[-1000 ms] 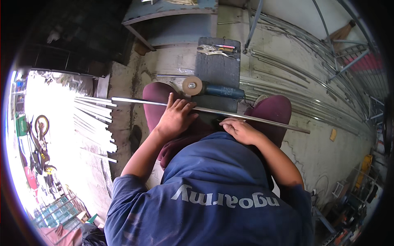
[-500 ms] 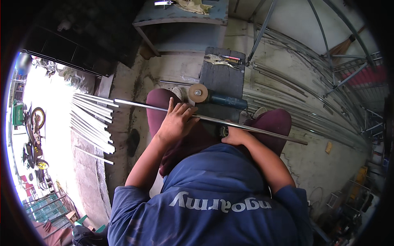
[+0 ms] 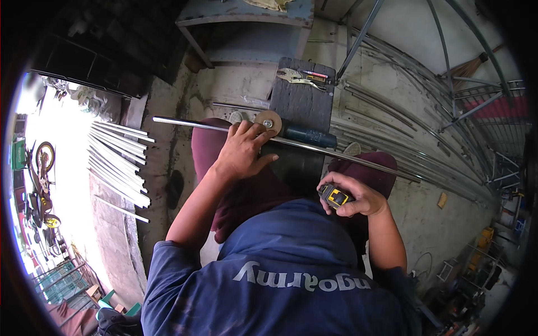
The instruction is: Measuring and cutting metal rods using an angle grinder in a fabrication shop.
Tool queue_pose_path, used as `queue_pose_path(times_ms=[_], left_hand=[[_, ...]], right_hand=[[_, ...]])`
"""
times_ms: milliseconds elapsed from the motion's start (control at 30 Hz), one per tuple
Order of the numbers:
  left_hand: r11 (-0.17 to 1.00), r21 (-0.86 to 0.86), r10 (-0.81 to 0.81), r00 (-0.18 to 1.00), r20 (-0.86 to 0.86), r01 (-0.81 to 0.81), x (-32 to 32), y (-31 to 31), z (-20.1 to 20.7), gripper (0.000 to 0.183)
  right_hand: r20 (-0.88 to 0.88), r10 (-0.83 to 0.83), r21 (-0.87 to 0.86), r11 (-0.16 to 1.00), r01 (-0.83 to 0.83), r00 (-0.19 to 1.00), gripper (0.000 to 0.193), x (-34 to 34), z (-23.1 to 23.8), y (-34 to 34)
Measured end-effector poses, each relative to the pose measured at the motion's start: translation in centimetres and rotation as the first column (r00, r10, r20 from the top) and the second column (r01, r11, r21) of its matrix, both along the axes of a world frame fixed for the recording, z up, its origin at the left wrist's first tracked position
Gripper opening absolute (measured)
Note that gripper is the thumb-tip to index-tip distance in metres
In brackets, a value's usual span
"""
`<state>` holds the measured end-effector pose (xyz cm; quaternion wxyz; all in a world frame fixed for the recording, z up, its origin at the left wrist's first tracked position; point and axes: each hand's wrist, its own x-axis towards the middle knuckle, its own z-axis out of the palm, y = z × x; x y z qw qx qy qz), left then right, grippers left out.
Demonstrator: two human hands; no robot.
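A long thin metal rod [image 3: 364, 161] lies across my knees, which are in maroon trousers, running from upper left to lower right. My left hand [image 3: 242, 152] rests on the rod over my left knee, fingers curled over it. My right hand [image 3: 352, 197] is close to my body, just below the rod, closed around a small yellow and black tape measure [image 3: 335, 197]. An angle grinder [image 3: 305, 136] with a round disc [image 3: 269, 120] lies right beyond the rod, next to my left fingertips.
A dark board [image 3: 302, 98] in front of me carries locking pliers [image 3: 296, 75]. A bundle of metal rods [image 3: 117, 162] lies at the left. Curved metal frames [image 3: 426, 123] lie on the concrete at the right. A blue table [image 3: 246, 14] stands at the top.
My right hand has come off the rod and drawn back toward my body, now showing the tape measure in it. My left hand has stayed on the rod.
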<state>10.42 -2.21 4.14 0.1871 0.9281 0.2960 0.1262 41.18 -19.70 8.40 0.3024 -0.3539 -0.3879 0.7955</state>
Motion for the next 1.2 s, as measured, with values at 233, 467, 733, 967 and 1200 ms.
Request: queue_pose_path(times_ms=[233,467,733,967,1200], left_hand=[[0.998,-0.067,-0.004,1.000,-0.006,0.003,-0.6,-0.9,-0.6,0.027],[0.902,-0.424,0.064,0.947,0.316,0.081,0.4,-4.8,3.3,0.030],[0.750,-0.659,0.224,0.960,0.167,-0.061,-0.3,-1.8,5.9,0.042],[0.504,-0.863,0.357,0.904,0.235,0.026,-9.2,4.6,5.3,0.031],[0.365,-0.594,0.915,0.395,0.086,-0.717,-30.8,15.4,2.1,0.034]], right_hand=[[0.634,-0.296,0.356,0.932,0.070,0.715,0.055,-0.5,3.9,1.4],[0.707,-0.413,0.576,0.807,-0.129,0.575,0.078,-8.1,0.9,3.6],[0.495,-0.667,0.849,0.508,-0.146,0.557,0.077,-13.3,-1.0,6.4],[0.714,-0.445,0.615,0.767,-0.180,0.541,0.052,-7.7,0.8,6.3],[0.973,-0.203,0.220,0.961,-0.169,0.114,0.024,3.2,2.3,1.9]])
